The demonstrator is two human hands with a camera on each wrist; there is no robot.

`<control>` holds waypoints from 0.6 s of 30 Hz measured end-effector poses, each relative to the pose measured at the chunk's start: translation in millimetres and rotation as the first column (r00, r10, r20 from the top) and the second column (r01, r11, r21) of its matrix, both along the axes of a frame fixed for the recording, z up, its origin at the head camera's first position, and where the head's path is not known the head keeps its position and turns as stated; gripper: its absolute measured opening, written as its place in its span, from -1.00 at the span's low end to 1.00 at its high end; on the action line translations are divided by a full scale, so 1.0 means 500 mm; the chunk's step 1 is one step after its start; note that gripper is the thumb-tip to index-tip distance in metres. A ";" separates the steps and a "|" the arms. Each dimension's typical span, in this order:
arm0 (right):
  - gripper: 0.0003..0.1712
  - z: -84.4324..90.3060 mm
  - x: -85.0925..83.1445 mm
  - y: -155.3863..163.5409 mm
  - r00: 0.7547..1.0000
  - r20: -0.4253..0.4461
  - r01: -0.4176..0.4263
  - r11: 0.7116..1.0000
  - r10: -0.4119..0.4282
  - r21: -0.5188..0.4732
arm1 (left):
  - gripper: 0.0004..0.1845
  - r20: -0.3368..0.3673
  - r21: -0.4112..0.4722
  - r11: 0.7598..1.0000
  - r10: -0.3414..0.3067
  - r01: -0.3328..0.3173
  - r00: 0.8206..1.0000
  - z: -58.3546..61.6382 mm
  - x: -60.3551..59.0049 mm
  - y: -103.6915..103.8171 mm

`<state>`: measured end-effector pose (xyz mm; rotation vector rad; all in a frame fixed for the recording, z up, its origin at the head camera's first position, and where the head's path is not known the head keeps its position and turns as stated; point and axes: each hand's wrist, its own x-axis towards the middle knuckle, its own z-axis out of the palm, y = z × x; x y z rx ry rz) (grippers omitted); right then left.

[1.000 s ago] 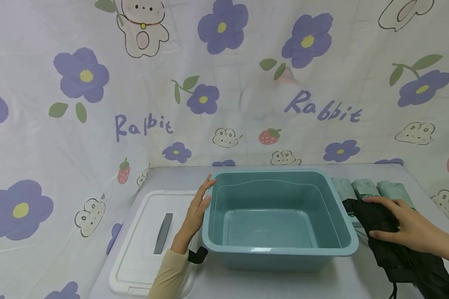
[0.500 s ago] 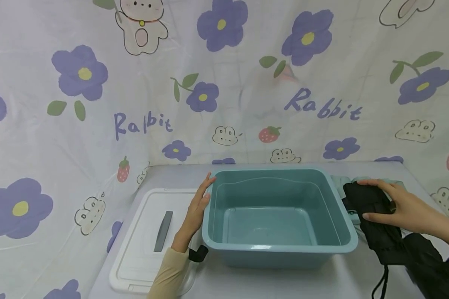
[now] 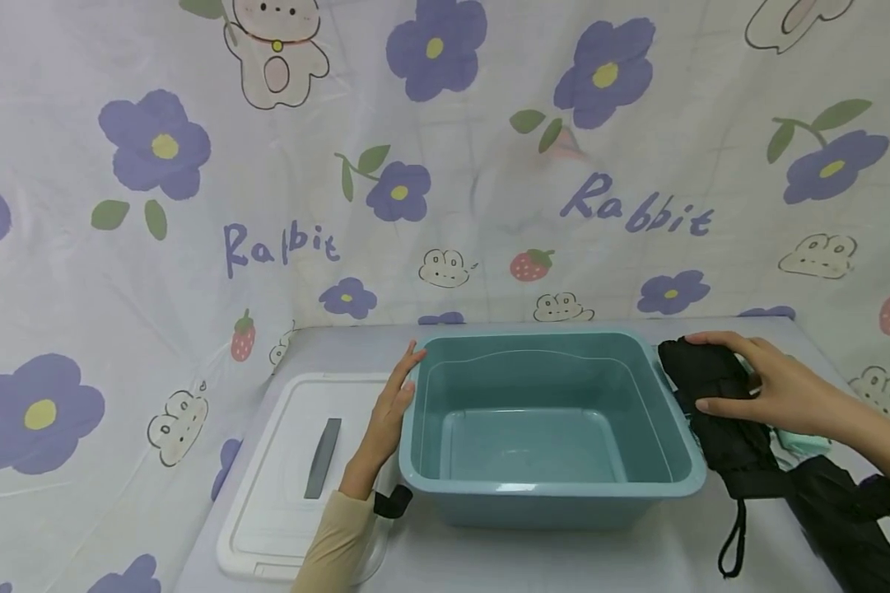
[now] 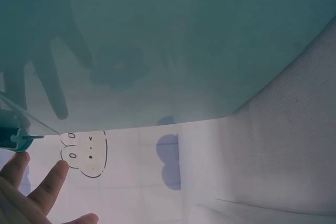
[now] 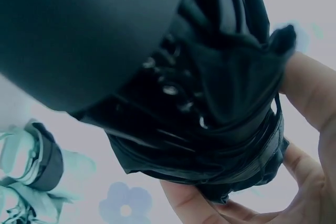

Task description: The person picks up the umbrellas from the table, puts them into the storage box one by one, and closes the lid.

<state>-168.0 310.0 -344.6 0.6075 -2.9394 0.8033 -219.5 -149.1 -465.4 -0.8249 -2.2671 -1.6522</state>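
A teal plastic tub (image 3: 667, 461) stands mid-table, with nothing inside it. My left hand (image 3: 393, 412) rests flat against its left outer wall, fingers straight; in the left wrist view the tub wall (image 4: 168, 40) fills the top and my fingertips (image 4: 50, 182) show at the bottom left. My right hand (image 3: 766, 383) grips a folded black umbrella (image 3: 726, 412) just right of the tub's rim, lifted off the table, its strap loop (image 3: 729, 543) hanging. The right wrist view shows the black umbrella (image 5: 210, 103) close up, with my fingers (image 5: 310, 93) curled round it.
A white lid (image 3: 296, 478) with a grey handle (image 3: 322, 457) lies left of the tub. Folded mint-green umbrellas (image 3: 803, 441) lie behind my right hand, mostly hidden. More black fabric (image 3: 845, 519) lies at the table's right front. A flower-print cloth (image 3: 193, 206) hangs behind.
My right hand has lifted the black umbrella up and leftward toward the tub's right rim; its strap now dangles. The left hand has stayed against the tub.
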 end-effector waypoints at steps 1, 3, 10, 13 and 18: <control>-0.11 0.003 -0.002 -0.001 1.000 0.005 0.000 1.000 0.000 -0.003 | -0.50 0.001 0.001 1.000 0.001 -0.001 1.000 0.000 0.000 0.000; -0.11 0.008 -0.005 -0.005 1.000 0.014 0.001 1.000 -0.001 -0.010 | -0.50 0.005 0.007 1.000 -0.002 0.002 1.000 0.001 0.001 0.001; -0.13 0.017 -0.017 -0.020 1.000 -0.009 -0.014 1.000 0.014 -0.023 | -0.51 0.005 0.018 1.000 -0.019 0.018 1.000 -0.005 -0.003 0.000; -0.12 0.022 -0.023 -0.025 1.000 -0.007 -0.009 1.000 0.009 -0.021 | -0.51 0.009 0.019 1.000 -0.025 0.024 1.000 -0.014 -0.008 -0.002; -0.14 0.032 -0.031 -0.037 0.999 -0.035 -0.041 0.999 0.040 -0.034 | -0.51 0.017 0.025 0.999 -0.028 0.028 0.999 -0.012 -0.005 -0.002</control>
